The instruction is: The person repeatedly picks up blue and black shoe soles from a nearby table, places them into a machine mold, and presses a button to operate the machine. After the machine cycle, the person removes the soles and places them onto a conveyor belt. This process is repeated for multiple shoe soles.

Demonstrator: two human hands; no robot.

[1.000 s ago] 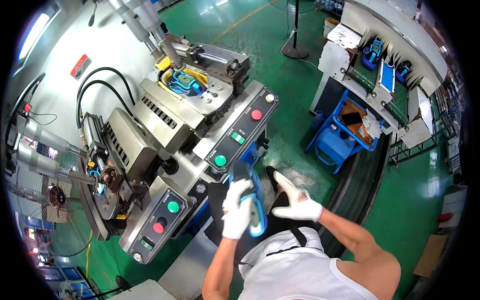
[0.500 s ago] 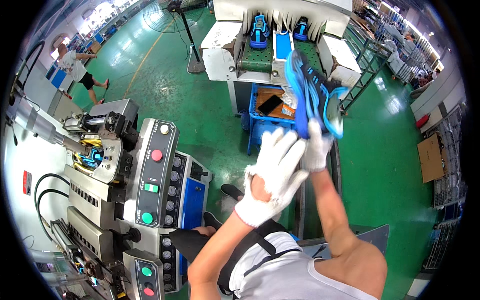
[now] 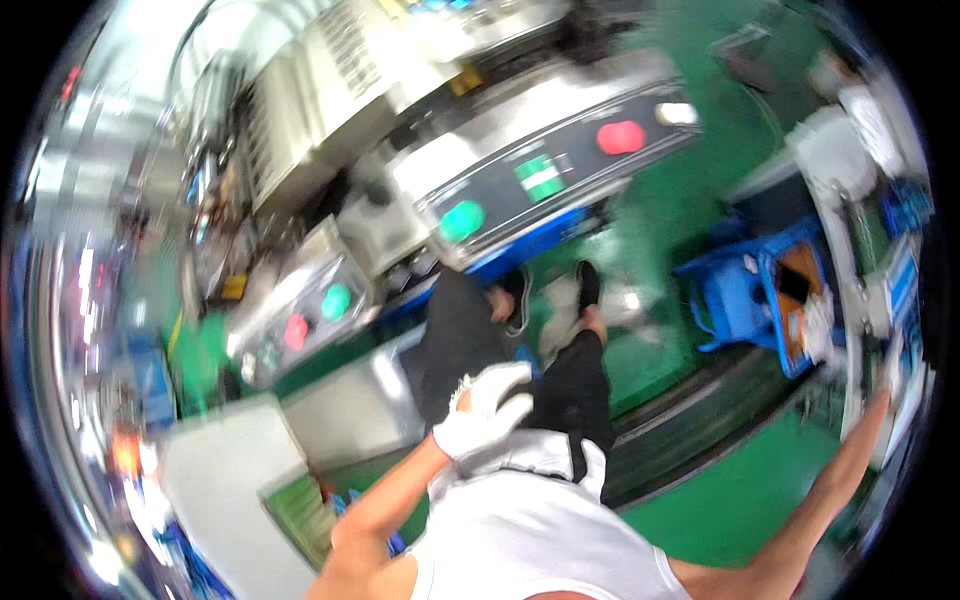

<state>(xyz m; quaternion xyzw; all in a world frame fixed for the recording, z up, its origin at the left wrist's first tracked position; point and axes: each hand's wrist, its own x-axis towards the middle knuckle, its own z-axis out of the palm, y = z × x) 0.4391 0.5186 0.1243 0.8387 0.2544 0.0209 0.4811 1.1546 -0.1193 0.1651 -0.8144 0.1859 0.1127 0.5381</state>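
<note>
My left hand point(image 3: 485, 412), in a white knitted glove, is raised in front of my lap. Its fingers are apart and hold nothing. My right arm stretches out to the far right, where the gloved right hand point(image 3: 893, 368) reaches the end of a white conveyor machine point(image 3: 832, 160). That hand is smeared by motion near the picture's rim, so I cannot make out its fingers or anything in them. A blurred black-and-blue sports shoe point(image 3: 908, 208) lies on the conveyor, beyond a blue strip point(image 3: 903, 282).
A press machine with a dark control panel point(image 3: 500, 195) and coloured buttons stands ahead of me. Below the conveyor end, a blue stool point(image 3: 735, 305) stands by a blue crate with a phone point(image 3: 795, 284). A pale tabletop point(image 3: 235, 470) is at my left.
My view has swung left toward the press machine. My hands have parted: the left is back near my lap, the right is out at the conveyor. The shoe formerly in my right hand no longer shows clearly.
</note>
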